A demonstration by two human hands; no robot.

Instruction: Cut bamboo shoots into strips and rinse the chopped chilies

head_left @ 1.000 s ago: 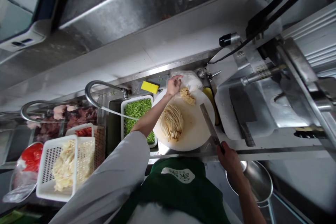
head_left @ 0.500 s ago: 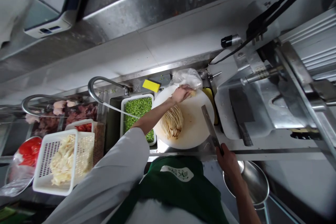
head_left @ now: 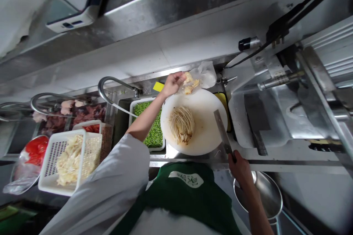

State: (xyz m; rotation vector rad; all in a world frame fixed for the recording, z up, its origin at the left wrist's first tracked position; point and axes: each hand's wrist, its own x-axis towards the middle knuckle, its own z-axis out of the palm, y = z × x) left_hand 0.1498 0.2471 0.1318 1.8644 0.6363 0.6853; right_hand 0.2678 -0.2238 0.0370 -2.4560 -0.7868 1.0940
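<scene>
My left hand is closed at the back edge of the round white cutting board, its fingers pinching the near side of a clear plastic bag. Pale yellow-brown scraps lie at the bag, right beside my fingertips. On the board rests a bundle of thin, pale enoki mushrooms, browner at the end towards me. My right hand grips the dark handle of a kitchen knife, whose blade reaches over the board's right edge.
Left of the board stands a white basket of chopped greens, under a curved tap. Farther left are a basket of pale shreds and red meat. A cleaver lies on the right. A metal pot sits below.
My left hand has moved left and back, off the board to the bag. Scraps now show by the bag. My right hand and the knife stay nearly still; the view has shifted slightly.
</scene>
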